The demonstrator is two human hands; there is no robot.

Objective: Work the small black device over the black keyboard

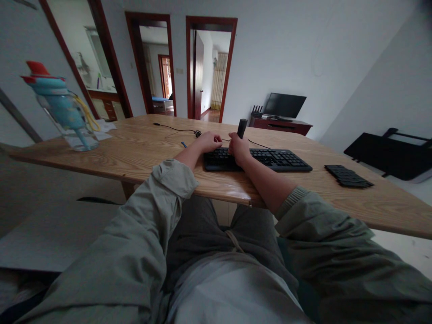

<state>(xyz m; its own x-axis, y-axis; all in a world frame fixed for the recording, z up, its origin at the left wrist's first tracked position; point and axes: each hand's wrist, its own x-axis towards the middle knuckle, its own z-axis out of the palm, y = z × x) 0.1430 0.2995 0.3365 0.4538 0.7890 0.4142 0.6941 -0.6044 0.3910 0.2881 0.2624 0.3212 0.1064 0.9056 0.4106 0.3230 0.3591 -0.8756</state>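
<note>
A black keyboard (280,159) lies flat along the front edge of the wooden table. My right hand (239,147) is closed in a fist over its left-middle part. Out of the top of that fist stands a thick black handle-like tool (242,128); its lower end is hidden by the hand. Beside it, my left hand (209,142) rests above the keyboard's left end, its fingers curled inward. Whatever the left fingers hold, if anything, is too small to see. A thin blue stick-like thing (184,144) pokes out behind my left wrist.
On the table's left stands a blue water bottle (69,108) with a red lid, near some white papers (103,128). A black cable (175,129) runs behind the keyboard. Dark flat pieces (347,175) lie at the right. The table's front edge (229,193) is close to my lap.
</note>
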